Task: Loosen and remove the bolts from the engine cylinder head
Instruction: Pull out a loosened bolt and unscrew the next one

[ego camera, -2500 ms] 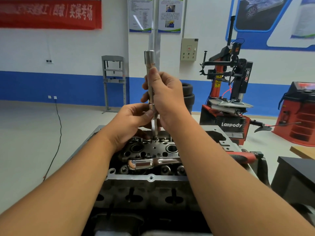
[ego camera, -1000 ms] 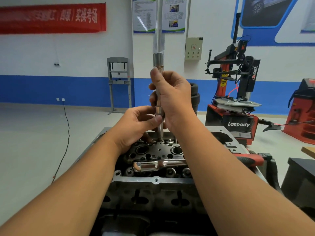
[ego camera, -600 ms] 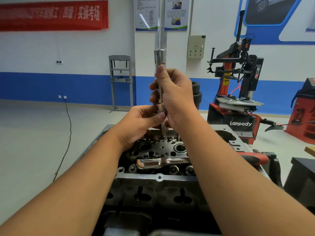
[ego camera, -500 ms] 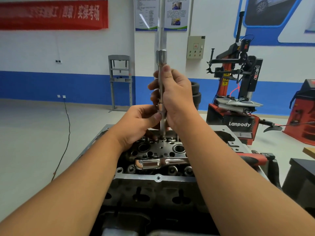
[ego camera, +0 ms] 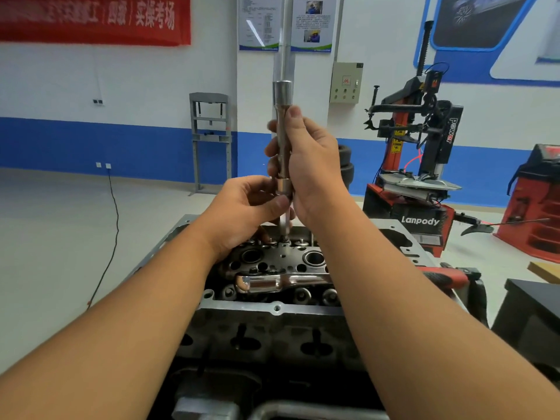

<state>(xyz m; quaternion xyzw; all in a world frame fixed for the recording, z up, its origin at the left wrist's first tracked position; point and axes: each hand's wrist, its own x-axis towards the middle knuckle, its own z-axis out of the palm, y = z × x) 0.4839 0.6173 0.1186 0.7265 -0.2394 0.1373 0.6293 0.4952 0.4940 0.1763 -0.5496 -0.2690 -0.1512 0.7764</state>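
Meanwhile, extension bar [ego camera: 282, 140] sat slightly higher than half a second before, so the bolt looked near free | right hand [ego camera: 309, 165] curled round its shaft, left hand [ego camera: 248, 207] pinched its lower end | cylinder head [ego camera: 272, 268] at 6 o'clock | ratchet [ego camera: 281, 281] lay across it; open room upward at 12.

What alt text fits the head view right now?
Both hands hold an upright socket extension bar over the cylinder head: right hand grips its shaft, left hand pinches its lower end. A chrome ratchet lies across the head.
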